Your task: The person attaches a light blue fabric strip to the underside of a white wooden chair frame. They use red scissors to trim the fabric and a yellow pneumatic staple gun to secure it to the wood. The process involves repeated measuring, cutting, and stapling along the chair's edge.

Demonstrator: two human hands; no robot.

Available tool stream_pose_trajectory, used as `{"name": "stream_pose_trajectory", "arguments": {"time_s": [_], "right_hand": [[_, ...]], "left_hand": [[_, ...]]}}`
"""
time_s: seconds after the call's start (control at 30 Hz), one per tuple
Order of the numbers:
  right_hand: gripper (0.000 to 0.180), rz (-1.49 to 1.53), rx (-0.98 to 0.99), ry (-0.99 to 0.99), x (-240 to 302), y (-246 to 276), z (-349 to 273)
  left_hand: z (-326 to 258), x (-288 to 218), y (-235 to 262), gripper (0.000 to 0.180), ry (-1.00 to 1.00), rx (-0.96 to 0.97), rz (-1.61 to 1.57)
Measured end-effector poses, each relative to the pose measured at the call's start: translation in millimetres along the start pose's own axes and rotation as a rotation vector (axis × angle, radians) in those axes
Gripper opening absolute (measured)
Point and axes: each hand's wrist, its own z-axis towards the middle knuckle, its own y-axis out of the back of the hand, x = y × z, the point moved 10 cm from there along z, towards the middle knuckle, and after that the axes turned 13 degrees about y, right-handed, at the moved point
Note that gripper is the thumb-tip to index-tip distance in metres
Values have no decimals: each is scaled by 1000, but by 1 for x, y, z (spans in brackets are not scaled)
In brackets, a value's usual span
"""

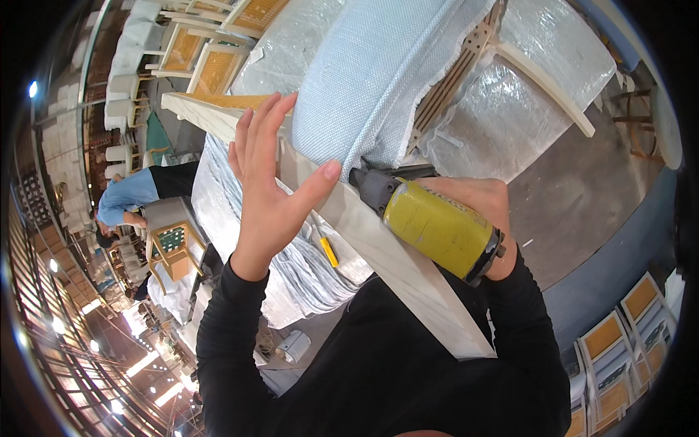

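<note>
My right hand [489, 198] is wrapped round the handle of a yellow pneumatic staple gun [440, 231]. The gun's dark nose meets the edge where light blue woven fabric [364, 69] joins a pale wooden chair frame [386, 255]. My left hand [263, 171] has its fingers spread, beside the padded fabric and over the frame, with the thumb pointing toward the gun's nose. One long pale leg of the frame slants down toward my body. At the fabric's right edge, a strip of brown wood [455, 87] shows. The fingers behind the gun are partly hidden.
A yellow-handled tool [329, 252] lies on plastic-wrapped material below my left hand. Clear plastic sheeting [502, 116] covers the surface under the chair. Cane-backed chair frames [218, 65] stand at upper left, others [611, 349] at lower right. A person in blue [135, 195] works at left.
</note>
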Motion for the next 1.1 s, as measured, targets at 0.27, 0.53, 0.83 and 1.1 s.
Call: {"name": "stream_pose_trajectory", "arguments": {"time_s": [0.27,0.53,0.83,1.1], "right_hand": [[61,10,-9,22,-3,-1,-4],[62,22,-20,5,-2,2,-4],[66,35,13,36,-4,-2,-1],[65,31,18,60,-4,-4,-3]], "left_hand": [[2,-1,-1,88,-6,11,-21],[2,-2,-1,89,-8,-1,-7],[3,-4,1,87,-13,-5,27],[10,-5,1,93,-10,58,13]]}}
